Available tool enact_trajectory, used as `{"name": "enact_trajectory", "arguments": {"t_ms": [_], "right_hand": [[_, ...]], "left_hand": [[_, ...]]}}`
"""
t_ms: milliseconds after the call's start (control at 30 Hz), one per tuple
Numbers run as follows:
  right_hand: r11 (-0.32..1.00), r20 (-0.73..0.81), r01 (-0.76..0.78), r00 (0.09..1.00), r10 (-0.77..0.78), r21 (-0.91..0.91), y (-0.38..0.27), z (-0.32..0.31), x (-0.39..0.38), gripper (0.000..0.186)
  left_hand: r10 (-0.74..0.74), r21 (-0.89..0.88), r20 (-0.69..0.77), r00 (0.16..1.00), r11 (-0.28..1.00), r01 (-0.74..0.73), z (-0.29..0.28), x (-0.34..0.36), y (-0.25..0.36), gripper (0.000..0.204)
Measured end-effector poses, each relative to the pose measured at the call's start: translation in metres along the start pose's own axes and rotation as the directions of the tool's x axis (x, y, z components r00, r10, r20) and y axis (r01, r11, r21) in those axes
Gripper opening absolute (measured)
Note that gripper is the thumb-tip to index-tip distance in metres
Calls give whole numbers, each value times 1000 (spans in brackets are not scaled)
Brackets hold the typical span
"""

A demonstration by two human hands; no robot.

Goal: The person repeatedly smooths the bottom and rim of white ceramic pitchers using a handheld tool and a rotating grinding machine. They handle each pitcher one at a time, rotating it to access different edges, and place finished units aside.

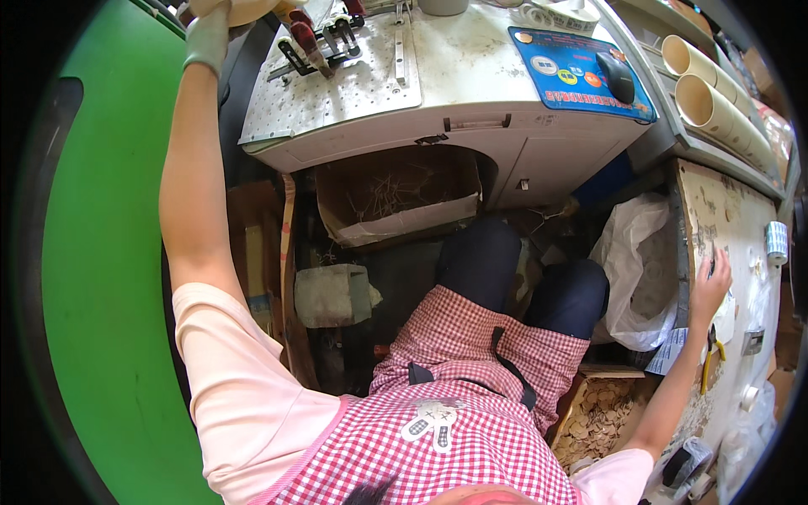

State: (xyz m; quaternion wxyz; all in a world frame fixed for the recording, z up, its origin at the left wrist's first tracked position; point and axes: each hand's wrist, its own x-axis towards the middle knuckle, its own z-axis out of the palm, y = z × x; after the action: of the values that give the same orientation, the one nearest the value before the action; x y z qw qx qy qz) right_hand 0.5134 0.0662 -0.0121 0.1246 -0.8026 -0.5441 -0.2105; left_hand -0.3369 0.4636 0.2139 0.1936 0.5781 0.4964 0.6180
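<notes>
Right hand first, from where I watch: it is down at the stained surface with its fingers bent and drawn toward one another. Something small and dark shows at the fingertips, but I cannot tell what it is or whether it is gripped. Just nearer the body from that hand I see pliers with yellow handles lying on the same surface. To the hand's right stands a blue-and-white roll, near but not touching. To its left a white plastic bag hangs bunched beside the surface's edge, and lower, toward the body, a box holds pale flat chips.

Left hand, in a pale glove, reaches far forward to the upper edge of my view. A pale rounded thing is right at it, partly cut off, so I cannot tell whether the fingers are closed on it. To that hand's right I make out a dark red handle on a black metal clamp, above a perforated metal plate. A broad green panel fills the space to its left.
</notes>
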Motion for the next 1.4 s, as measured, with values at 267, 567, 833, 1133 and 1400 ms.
{"name": "enact_trajectory", "arguments": {"t_ms": [267,567,833,1133,1400], "right_hand": [[903,169,-53,985,-22,426,-139,-76,-79,29],[827,277,-161,961,7,538,-158,-66,-115,27],[751,321,-192,947,-28,632,-195,-64,-132,26],[637,295,-257,954,48,727,-202,-93,-164,30],[494,267,-303,953,144,815,-202,-109,-179,34]], "left_hand": [[53,666,120,991,736,-120,12,20,-53,57],[-87,485,116,989,874,20,10,5,-60,66],[-172,549,269,948,836,-4,11,-10,-41,64],[49,19,-21,999,999,-48,-26,-242,21,41],[-411,601,-69,909,710,367,-165,-487,-103,38]]}}
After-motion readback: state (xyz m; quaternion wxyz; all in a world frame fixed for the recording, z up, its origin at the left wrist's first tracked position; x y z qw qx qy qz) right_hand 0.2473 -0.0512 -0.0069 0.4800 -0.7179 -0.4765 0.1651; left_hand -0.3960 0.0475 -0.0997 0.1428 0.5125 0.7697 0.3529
